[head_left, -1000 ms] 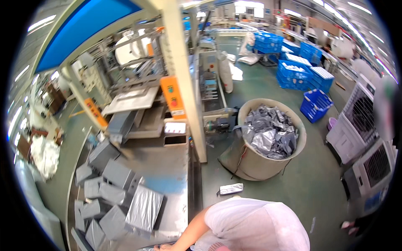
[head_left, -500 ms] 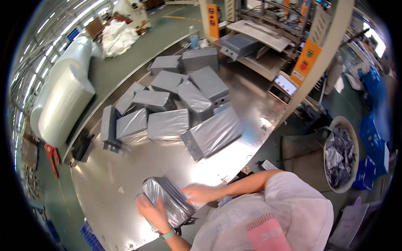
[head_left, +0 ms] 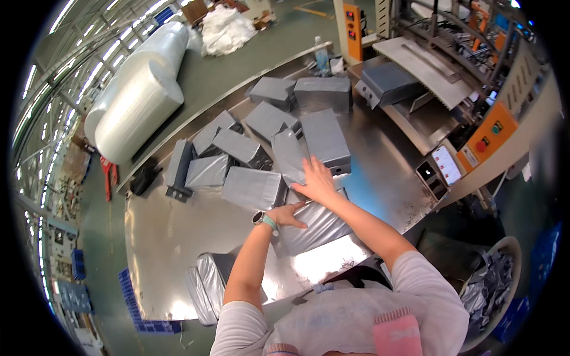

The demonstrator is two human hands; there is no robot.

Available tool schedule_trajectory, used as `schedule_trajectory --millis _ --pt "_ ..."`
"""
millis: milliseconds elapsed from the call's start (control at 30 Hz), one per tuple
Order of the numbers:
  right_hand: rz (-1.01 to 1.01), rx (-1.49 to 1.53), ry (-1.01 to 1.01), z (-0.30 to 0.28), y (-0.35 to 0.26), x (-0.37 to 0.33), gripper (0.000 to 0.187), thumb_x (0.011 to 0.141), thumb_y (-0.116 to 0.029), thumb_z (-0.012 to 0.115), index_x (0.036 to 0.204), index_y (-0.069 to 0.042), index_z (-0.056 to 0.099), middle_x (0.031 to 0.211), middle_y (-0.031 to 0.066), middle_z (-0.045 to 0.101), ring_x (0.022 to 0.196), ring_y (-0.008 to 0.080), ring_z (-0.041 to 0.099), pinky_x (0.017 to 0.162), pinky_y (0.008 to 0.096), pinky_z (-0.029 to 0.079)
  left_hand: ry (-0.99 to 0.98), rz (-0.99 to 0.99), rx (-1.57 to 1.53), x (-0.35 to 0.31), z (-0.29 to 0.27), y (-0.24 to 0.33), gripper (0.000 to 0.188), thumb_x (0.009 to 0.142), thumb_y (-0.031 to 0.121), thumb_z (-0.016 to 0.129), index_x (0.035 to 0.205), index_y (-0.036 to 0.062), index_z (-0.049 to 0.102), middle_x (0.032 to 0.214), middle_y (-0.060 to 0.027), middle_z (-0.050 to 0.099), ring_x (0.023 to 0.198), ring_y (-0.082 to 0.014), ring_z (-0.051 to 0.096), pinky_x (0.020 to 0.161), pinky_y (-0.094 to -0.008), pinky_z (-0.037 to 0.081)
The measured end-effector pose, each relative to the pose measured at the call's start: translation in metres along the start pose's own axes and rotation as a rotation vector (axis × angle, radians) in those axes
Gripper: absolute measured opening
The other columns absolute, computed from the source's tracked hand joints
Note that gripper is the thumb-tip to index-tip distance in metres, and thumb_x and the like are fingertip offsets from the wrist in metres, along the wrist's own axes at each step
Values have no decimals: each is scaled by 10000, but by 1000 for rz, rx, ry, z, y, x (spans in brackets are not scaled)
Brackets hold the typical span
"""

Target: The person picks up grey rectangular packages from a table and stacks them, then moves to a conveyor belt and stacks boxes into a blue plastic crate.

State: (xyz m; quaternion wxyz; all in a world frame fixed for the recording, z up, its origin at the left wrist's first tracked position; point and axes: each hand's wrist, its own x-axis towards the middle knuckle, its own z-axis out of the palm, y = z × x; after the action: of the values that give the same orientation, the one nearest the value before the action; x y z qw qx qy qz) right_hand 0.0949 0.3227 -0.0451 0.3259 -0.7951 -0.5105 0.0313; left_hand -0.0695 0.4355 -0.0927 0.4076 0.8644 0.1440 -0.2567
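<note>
On the metal table lies a group of grey box-shaped packages in plastic film. My right hand, fingers apart, rests against the right side of a narrow wrapped box. My left hand, fingers and thumb spread, lies at the left end of a larger film-wrapped box, partly covered by my right forearm. Left of that hand is another wrapped box. Beside my left forearm, at the near table edge, sits a box with loose, crumpled film.
A machine with a metal shelf and a grey box on it stands at the right. By its orange control panel lies a phone. A bin of crumpled film is at lower right. Large rolls stand beyond the table's left edge.
Both hands have left the box at the near edge and reached forward to the group of boxes. That near box now sits by my left forearm. The view has shifted.
</note>
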Motion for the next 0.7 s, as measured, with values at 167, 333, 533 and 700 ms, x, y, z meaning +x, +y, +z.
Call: schedule_trajectory --millis 167,333,533,700 --pt "197 -204 -298 41 -26 51 1078 668 -484 787 1488 -111 195 1527 266 122 1257 532 340 910 646 408 91 -178 -269 -61 118 25 1144 697 570 748 1517 74 123 1381 -332 407 1310 -393 406 1084 -373 308" --pt "187 -63 -414 35 1 56 1100 643 -399 800 1496 -135 158 1496 288 204 1182 469 481 916 513 476 721 -359 -485 -132 193 35 686 755 347 791 1304 24 536 967 -117 555 934 -196 519 858 -319 449" --pt "1 -145 -459 -40 45 -18 1121 608 -285 769 1509 -135 118 1437 296 315 1192 449 485 957 487 456 988 -266 -5 -138 207 40 154 878 180 614 888 26 617 786 -109 568 788 -297 566 691 -405 458" --pt "-75 -189 -548 -88 68 -39 1129 556 -216 767 1503 -136 157 1444 246 339 1241 414 445 998 450 426 1009 -189 250 -167 193 61 82 829 89 598 810 37 537 788 -125 534 765 -339 533 684 -434 446"
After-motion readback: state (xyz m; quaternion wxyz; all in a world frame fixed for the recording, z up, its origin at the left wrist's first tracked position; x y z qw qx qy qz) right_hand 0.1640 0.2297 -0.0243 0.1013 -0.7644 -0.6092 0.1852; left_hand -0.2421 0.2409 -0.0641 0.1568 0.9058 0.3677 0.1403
